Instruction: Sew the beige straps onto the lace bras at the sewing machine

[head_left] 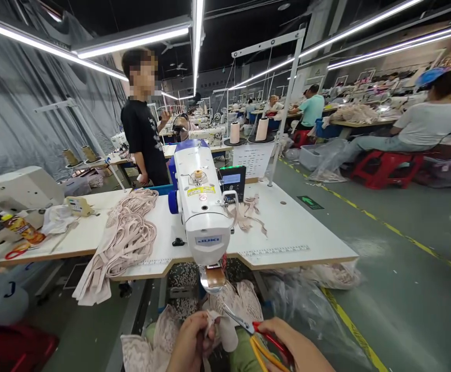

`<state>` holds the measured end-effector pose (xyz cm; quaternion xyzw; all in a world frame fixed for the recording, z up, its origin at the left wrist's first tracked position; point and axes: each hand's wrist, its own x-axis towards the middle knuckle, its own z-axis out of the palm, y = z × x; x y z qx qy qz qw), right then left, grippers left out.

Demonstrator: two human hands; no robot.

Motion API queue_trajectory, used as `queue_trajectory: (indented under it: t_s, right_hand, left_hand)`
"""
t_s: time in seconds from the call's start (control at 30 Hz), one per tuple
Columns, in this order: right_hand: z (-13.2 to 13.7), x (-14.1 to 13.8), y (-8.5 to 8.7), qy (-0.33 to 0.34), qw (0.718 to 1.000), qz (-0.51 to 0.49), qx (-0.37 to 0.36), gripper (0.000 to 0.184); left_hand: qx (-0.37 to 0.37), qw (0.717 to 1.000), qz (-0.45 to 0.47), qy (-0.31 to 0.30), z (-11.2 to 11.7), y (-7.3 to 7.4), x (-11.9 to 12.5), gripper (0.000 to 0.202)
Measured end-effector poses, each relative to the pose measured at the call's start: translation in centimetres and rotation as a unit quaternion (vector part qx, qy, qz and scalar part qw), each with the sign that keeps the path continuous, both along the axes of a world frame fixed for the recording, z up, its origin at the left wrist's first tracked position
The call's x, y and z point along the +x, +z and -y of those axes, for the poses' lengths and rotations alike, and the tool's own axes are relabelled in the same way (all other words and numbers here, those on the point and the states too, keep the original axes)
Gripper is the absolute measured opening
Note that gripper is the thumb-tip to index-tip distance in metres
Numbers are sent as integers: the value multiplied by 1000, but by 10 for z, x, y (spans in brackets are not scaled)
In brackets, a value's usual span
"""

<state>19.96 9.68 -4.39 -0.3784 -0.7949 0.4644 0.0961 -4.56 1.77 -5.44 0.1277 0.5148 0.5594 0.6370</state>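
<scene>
My left hand (194, 338) is closed, its fingers pinching a pale beige piece of fabric (228, 335) low in front of the sewing machine (207, 217). Scissors (255, 327) with one red and one yellow handle are in my right hand (297, 346). Their blades point up and left, beside the fabric; whether they touch it I cannot tell. More beige fabric pieces with a lacy pattern (165, 330) lie on my lap and below the machine head. The white and blue machine stands at the cut-out of the white table (306, 232).
A heap of beige straps (132, 227) hangs over the table's front edge at left. Beige scraps (249, 214) lie right of the machine, near a thread stand (287, 103). A person in black (144, 134) stands behind the table. Others sit at right, one on a red stool (384, 168).
</scene>
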Motion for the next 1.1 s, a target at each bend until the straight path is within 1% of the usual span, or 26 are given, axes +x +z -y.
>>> queue_trajectory:
  t_s: [0.13, 0.2, 0.27, 0.37, 0.47, 0.6, 0.7, 0.87, 0.97, 1.1]
  right_hand:
    - [6, -1, 3, 13, 1000, 15, 7, 37]
    - [10, -2, 4, 12, 999, 17, 33, 38]
    - [15, -3, 5, 8, 998, 9, 66, 38]
    - [21, -6, 6, 15, 997, -7, 82, 40]
    - [21, -11, 2, 22, 997, -18, 69, 43]
    - [20, -16, -2, 23, 998, -21, 56, 45]
    - [19, -20, -2, 20, 998, -17, 48, 44]
    - [15, -29, 1, 20, 998, -21, 48, 44]
    - [14, -33, 2, 22, 999, -18, 42, 45]
    - [10, -35, 3, 14, 1000, 0, 10, 39]
  left_hand:
    - [6, 1000, 12, -12, 3, 6, -1, 48]
    - [9, 1000, 11, -13, 4, 8, -2, 49]
    - [8, 1000, 7, -12, 5, 8, -3, 48]
    - [8, 1000, -10, -3, 5, 5, -4, 46]
    - [14, 999, -48, 13, 5, 3, -2, 43]
    - [30, 992, -119, 23, 6, 4, 1, 40]
    - [38, 985, -167, 13, 7, 5, 2, 37]
    - [36, 971, -236, -10, 6, 1, 3, 34]
    - [31, 964, -262, -16, 5, 0, 3, 32]
    - [27, 957, -287, -24, 6, 2, 4, 29]
